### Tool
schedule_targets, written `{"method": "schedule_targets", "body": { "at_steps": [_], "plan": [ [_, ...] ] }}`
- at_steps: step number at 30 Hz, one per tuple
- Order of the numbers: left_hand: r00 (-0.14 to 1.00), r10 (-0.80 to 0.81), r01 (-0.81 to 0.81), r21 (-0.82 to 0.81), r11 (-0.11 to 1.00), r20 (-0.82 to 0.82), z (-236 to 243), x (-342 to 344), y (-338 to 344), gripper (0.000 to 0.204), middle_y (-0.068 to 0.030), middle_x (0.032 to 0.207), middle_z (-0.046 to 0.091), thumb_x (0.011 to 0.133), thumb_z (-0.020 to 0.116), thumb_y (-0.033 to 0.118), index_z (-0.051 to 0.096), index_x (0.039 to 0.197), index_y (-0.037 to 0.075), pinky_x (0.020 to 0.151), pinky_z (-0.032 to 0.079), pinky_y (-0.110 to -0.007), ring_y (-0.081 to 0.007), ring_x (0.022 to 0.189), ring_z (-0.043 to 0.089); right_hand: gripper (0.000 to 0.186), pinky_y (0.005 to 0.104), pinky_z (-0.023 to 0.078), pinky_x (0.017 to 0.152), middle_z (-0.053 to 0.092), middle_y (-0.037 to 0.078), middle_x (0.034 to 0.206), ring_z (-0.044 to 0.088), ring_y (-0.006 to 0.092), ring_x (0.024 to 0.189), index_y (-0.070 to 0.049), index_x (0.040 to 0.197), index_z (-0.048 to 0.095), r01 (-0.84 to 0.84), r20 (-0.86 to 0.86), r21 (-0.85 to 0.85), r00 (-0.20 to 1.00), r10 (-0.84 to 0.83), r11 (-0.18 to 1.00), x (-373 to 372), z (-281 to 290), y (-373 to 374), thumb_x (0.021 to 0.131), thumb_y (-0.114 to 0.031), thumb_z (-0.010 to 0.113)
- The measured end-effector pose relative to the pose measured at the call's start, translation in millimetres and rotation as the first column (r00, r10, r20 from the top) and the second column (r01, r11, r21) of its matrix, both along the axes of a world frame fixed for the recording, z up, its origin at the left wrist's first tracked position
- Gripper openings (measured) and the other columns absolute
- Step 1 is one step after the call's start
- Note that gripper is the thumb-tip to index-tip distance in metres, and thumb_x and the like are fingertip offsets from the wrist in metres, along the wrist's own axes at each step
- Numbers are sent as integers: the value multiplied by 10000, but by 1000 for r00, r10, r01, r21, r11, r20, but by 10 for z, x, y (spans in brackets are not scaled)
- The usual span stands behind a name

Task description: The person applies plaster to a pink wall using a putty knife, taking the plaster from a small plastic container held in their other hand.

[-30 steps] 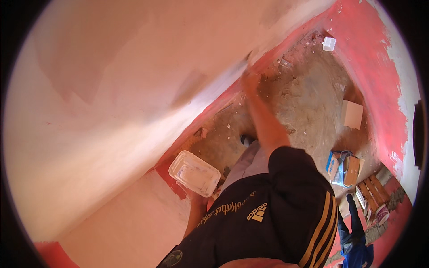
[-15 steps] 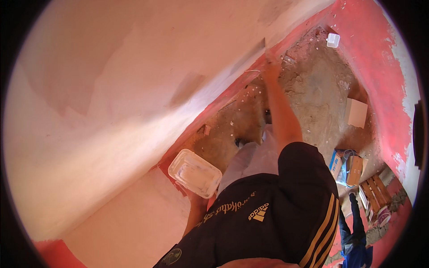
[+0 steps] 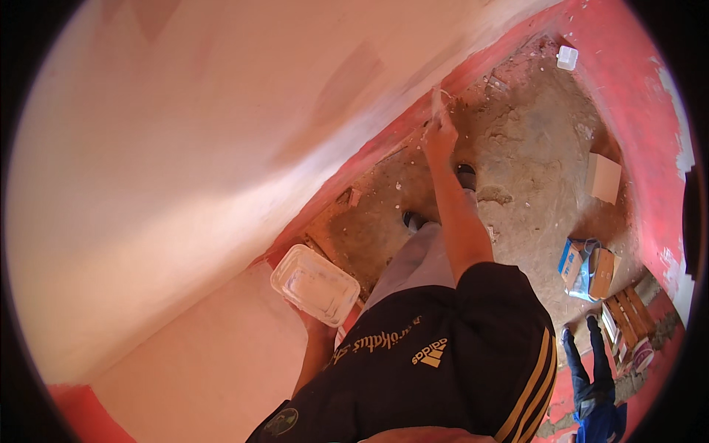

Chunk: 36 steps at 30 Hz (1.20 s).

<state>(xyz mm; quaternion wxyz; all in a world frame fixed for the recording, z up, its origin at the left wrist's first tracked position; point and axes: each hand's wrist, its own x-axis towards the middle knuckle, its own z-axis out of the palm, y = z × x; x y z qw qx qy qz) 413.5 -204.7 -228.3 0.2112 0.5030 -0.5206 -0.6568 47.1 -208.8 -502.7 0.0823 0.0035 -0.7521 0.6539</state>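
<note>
My left hand [image 3: 319,325] grips the lower edge of a white rectangular plastic tub [image 3: 316,284], held tilted beside the wall. Whitish residue coats the inside of the tub. My right arm stretches forward, and my right hand [image 3: 441,138] is closed around a slim, pale tool that looks like a paintbrush [image 3: 437,103]. Its tip is near the red band [image 3: 399,136] along the foot of the wall; blur hides whether they touch. Above that band the pale pinkish wall [image 3: 221,111] carries darker, damp-looking patches.
A small white container [image 3: 567,57] lies at the far corner of the dirt-strewn floor [image 3: 528,155]. On the right are a cardboard box [image 3: 604,178], a blue bag with boxes [image 3: 587,269] and a wooden crate [image 3: 628,314]. Another person [image 3: 594,384] stands at the lower right.
My right hand has come back from the wall, lower and nearer to me, with the tool turned upward. The tub stays in my left hand, and my view has shifted slightly.
</note>
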Motion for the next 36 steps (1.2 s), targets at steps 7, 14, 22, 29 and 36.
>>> {"method": "schedule_targets", "body": {
  "at_steps": [7, 14, 22, 29, 36],
  "plan": [
    [969, 230, -212, 173, 962, -92, -70, 544, -241, 599, -19, 1402, 504, 1009, 454, 583, 349, 1489, 241, 984, 533, -455, -238, 1254, 535, 469, 476, 477, 723, 670, 188, 818, 658, 334, 797, -84, 1458, 502, -429, 410, 18, 827, 384, 903, 1481, 323, -902, 998, -175, 522],
    [973, 198, -187, 91, 978, -121, -136, 815, -290, 524, -65, 1322, 542, 1013, 554, 429, 400, 1442, 170, 927, 569, -427, -232, 1178, 584, 426, 439, 515, 707, 696, 151, 871, 654, 260, 759, -59, 1427, 533, -36, -219, 330, 969, 114, 943, 366, -67, -97, 1016, -84, 425],
    [992, 111, -106, 67, 992, -66, -64, 213, -278, 580, -88, 1379, 502, 971, 647, 361, 388, 1462, 192, 920, 566, -419, -252, 1201, 568, 291, 403, 521, 868, 678, 215, 1031, 666, 329, 944, -29, 1202, 655, -347, 324, 63, 894, 310, 936, 1318, 259, -978, 967, -118, 509],
    [987, 125, -131, 54, 990, 98, 144, 175, -305, 599, -90, 1382, 488, 965, 661, 335, 371, 1467, 185, 917, 564, -402, -238, 1208, 553, 322, 407, 519, 859, 666, 222, 1040, 658, 339, 940, -44, 1263, 614, -103, 262, 85, 962, 77, 991, 684, -299, -362, 968, -121, 513],
    [985, 173, -170, 96, 981, -23, -6, 194, -175, 723, -94, 1377, 484, 917, 719, 347, 313, 1492, 186, 923, 558, -402, -234, 1217, 543, 366, 411, 517, 850, 655, 229, 1048, 650, 349, 936, -60, 1325, 574, -104, 345, 56, 935, 79, 993, 704, -95, -937, 969, -123, 517]
  ]
}}
